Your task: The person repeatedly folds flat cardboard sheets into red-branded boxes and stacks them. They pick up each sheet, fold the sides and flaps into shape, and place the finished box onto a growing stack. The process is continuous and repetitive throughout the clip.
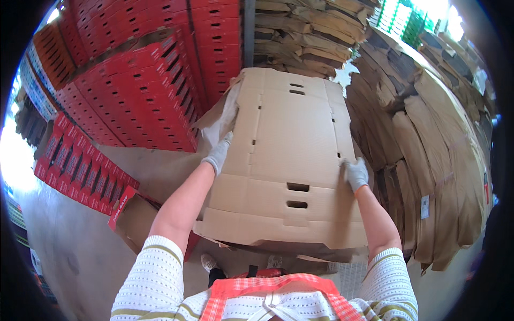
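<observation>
Handling: flat brown cardboard blank (294, 139) lay in front of the body, mid-view, between both hands, broad face up.
Blank details: paired slots showed near far and near ends; small holes and crease lines ran along both sides.
Under near edge: further brown layers showed below the blank; count could not be told.
Left hand (217, 154): pale-gloved, touched the blank's left edge, fingers pointed away from the body; firm grip or mere rest could not be told.
Right hand (356, 174): pale-gloved, was at the right edge, fingers partly bent; underside was hidden, so grip could not be told.
Beside left edge: whitish sheet (223, 113) stuck out, crumpled.
Left side: red boxes (123, 101) stood stacked high; row of red trays (80, 166) sat lower, near an open box (135, 220) with brown inside.
Right side: brown cardboard bundles (417, 155) were piled up, white label (424, 207) on one.
Far side: more brown stacks (305, 35) rose beyond the blank, beside a grey post (249, 32).
Clothing: red checked apron (273, 280), white patterned sleeves (152, 270).
Below: shoe (209, 262) showed on the floor (64, 241).
</observation>
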Demonstrator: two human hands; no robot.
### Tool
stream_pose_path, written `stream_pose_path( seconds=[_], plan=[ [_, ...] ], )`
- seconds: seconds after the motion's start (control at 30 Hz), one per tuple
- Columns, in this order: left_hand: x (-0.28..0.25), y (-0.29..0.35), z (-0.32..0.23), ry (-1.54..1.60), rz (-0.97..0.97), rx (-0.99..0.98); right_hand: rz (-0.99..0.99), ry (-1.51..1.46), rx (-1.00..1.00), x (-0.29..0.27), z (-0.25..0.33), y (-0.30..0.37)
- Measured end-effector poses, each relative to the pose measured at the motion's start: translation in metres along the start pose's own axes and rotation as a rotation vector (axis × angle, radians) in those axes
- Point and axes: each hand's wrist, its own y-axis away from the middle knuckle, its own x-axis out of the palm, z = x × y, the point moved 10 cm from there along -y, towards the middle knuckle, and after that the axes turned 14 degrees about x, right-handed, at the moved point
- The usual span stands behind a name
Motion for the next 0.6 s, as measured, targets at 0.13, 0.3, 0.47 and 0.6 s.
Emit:
stream_pose_path(
  seconds=[0.13, 0.3, 0.47, 0.6],
  plan=[
    [-0.015, 0.014, 0.02, -0.955, 0.142, -0.089, 0.301, -0.101, -0.008, 0.014, -0.022, -0.016],
    [-0.023, 0.101, 0.027, -2.18, 0.665, 0.274, 0.779, -0.602, 0.276, -0.02, -0.054, -0.033],
    [-0.03, 0.119, 0.042, -2.317, 0.804, 0.414, 1.099, -0.746, 0.442, -0.006, -0.07, 0.008],
    [-0.094, 0.116, 0.086, -2.861, 0.774, 1.112, 0.65, -0.648, -0.219, 0.005, 0.024, 0.08]
  ],
)
